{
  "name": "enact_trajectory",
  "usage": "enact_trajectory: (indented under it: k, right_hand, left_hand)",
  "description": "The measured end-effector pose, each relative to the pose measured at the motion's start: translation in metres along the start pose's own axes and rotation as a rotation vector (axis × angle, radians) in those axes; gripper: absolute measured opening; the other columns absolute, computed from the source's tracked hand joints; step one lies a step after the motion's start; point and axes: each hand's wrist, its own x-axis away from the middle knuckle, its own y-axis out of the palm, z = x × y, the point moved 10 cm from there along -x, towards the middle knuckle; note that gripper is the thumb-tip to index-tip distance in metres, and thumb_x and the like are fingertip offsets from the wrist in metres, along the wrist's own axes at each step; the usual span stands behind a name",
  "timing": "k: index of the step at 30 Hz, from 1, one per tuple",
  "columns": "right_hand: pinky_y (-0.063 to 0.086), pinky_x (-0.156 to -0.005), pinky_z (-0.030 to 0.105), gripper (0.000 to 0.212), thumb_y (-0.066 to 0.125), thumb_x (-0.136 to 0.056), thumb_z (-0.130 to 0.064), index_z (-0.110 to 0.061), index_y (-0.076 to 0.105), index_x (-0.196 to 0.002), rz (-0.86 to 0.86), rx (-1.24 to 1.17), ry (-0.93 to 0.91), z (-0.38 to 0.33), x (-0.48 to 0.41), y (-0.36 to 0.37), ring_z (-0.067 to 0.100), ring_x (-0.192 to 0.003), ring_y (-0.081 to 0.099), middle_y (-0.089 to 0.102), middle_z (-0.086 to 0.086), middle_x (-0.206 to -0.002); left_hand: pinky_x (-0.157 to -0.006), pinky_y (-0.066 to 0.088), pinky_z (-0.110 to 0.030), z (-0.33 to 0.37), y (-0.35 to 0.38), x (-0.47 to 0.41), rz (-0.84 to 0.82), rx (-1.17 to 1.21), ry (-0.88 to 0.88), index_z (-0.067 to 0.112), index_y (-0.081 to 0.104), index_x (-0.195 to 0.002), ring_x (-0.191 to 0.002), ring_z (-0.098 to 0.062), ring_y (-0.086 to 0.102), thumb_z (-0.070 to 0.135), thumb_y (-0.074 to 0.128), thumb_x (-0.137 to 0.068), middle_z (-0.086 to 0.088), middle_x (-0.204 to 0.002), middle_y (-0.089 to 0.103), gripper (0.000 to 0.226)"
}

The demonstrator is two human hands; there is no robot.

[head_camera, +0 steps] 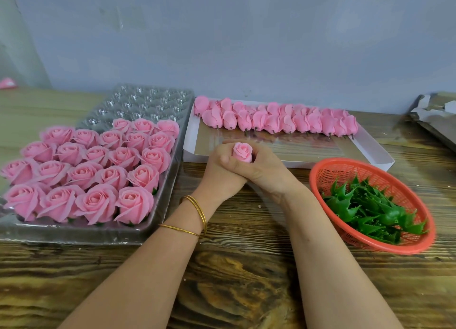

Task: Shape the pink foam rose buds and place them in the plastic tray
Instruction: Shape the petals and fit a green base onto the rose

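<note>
- The bud stands upright above the tabletop, in front of the box. Only its top shows above both hands.
- The left hand and right hand are clasped together around it, probably so that the squeeze comes evenly from all sides while the petals are worked.
- The fingers of both hands are curled and pressed against the bud's lower part. I cannot tell how the hidden fingertips lie.
- The bud's open spiral faces up, so the person can judge its shape by looking straight down.
- The tray lies just beside the left hand. Its near rows are filled with opened roses, each sitting face up in its own pocket, which likely keeps the petals from being crushed.
- The far pockets are bare, so the next rose probably goes there, beside the short back row.
- Unshaped buds lie on their sides in a tight row at the far edge of the box, stems toward the person and easy to pick up.
- The basket of green leaves sits near the right hand.
- Overall the work looks over half done.
</note>
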Motion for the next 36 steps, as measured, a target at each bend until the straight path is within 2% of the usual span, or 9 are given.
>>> enact_trajectory:
  k: [3,5,7,10,18,22,28,31,36]
  right_hand:
    - [0.056,-0.084,0.026,0.062,0.086,-0.065,-0.026,-0.014,0.063,-0.122,-0.014,-0.077,0.011,-0.005,0.003,-0.005,0.011,-0.099,0.068,0.071,0.001,-0.106]
    - [0.057,-0.082,0.034,0.057,0.077,-0.068,-0.032,-0.01,0.065,-0.119,0.034,-0.208,-0.013,-0.012,0.003,-0.014,0.016,-0.097,0.068,0.071,0.008,-0.108]
    - [0.052,-0.091,0.043,0.043,0.07,-0.071,-0.029,-0.006,0.068,-0.107,0.093,-0.295,-0.076,-0.021,0.004,-0.024,0.018,-0.097,0.068,0.07,0.013,-0.108]
    - [0.054,-0.084,0.036,0.014,0.063,-0.077,-0.018,-0.008,0.072,-0.074,0.073,-0.383,-0.152,-0.029,0.004,-0.027,0.016,-0.094,0.068,0.073,0.009,-0.097]
    - [0.054,-0.078,0.023,0.03,0.058,-0.082,-0.025,-0.012,0.074,-0.059,-0.059,-0.281,-0.154,-0.03,0.003,-0.006,0.012,-0.093,0.069,0.075,0.008,-0.088]
    - [0.054,-0.078,0.023,0.033,0.057,-0.084,-0.028,-0.009,0.075,-0.063,-0.051,-0.269,-0.105,-0.025,0.002,-0.004,0.014,-0.091,0.07,0.075,0.009,-0.091]
    - [0.055,-0.084,0.027,0.043,0.053,-0.091,-0.033,0.006,0.069,-0.086,-0.055,-0.252,-0.026,-0.018,0.002,0.001,0.019,-0.1,0.069,0.075,0.01,-0.1]
    - [0.054,-0.09,0.026,0.047,0.046,-0.097,-0.039,-0.001,0.072,-0.086,-0.064,-0.279,0.02,-0.016,0.001,0.007,0.017,-0.099,0.07,0.075,0.009,-0.102]
    - [0.055,-0.078,0.02,0.057,0.036,-0.099,-0.048,-0.016,0.08,-0.079,-0.074,-0.26,0.078,-0.011,0.002,0.011,0.01,-0.092,0.07,0.075,0.005,-0.094]
  left_hand:
    - [-0.055,0.044,-0.007,0.003,0.003,0.003,-0.056,0.104,-0.005,0.033,0.059,-0.065,-0.063,0.006,0.06,0.004,0.071,-0.076,0.014,-0.062,0.062,0.033]
    - [-0.061,0.051,-0.02,0.001,0.004,0.004,-0.079,0.234,-0.032,0.028,0.064,-0.071,-0.065,-0.003,0.063,-0.002,0.073,-0.07,0.008,-0.066,0.067,0.031]
    - [-0.062,0.048,-0.025,0.0,0.008,0.005,-0.119,0.308,-0.048,0.023,0.066,-0.07,-0.064,-0.009,0.06,-0.008,0.07,-0.068,0.008,-0.064,0.065,0.032]
    - [-0.061,0.043,-0.029,0.003,0.018,0.007,-0.202,0.363,-0.06,0.006,0.063,-0.068,-0.063,-0.014,0.054,-0.004,0.068,-0.063,-0.003,-0.063,0.058,0.012]
    - [-0.041,0.034,-0.016,0.002,0.033,0.014,-0.326,0.541,-0.131,-0.001,0.049,-0.075,-0.043,-0.005,0.044,-0.008,0.061,-0.059,0.004,-0.048,0.045,0.022]
    - [-0.042,0.037,-0.015,0.001,0.033,0.014,-0.332,0.562,-0.152,0.018,0.052,-0.079,-0.045,-0.002,0.049,-0.01,0.062,-0.06,0.013,-0.049,0.05,0.035]
    - [-0.043,0.026,-0.018,-0.006,0.036,0.016,-0.334,0.654,-0.263,0.011,0.049,-0.077,-0.045,-0.007,0.037,-0.025,0.054,-0.07,0.003,-0.052,0.04,0.036]
    - [-0.043,0.022,-0.018,-0.007,0.036,0.017,-0.346,0.699,-0.3,0.009,0.043,-0.073,-0.043,-0.007,0.031,-0.027,0.05,-0.074,-0.001,-0.055,0.031,0.036]
    - [-0.041,0.02,-0.017,-0.007,0.038,0.017,-0.389,0.767,-0.323,0.013,0.036,-0.06,-0.039,-0.007,0.023,-0.025,0.048,-0.078,0.001,-0.047,0.027,0.043]
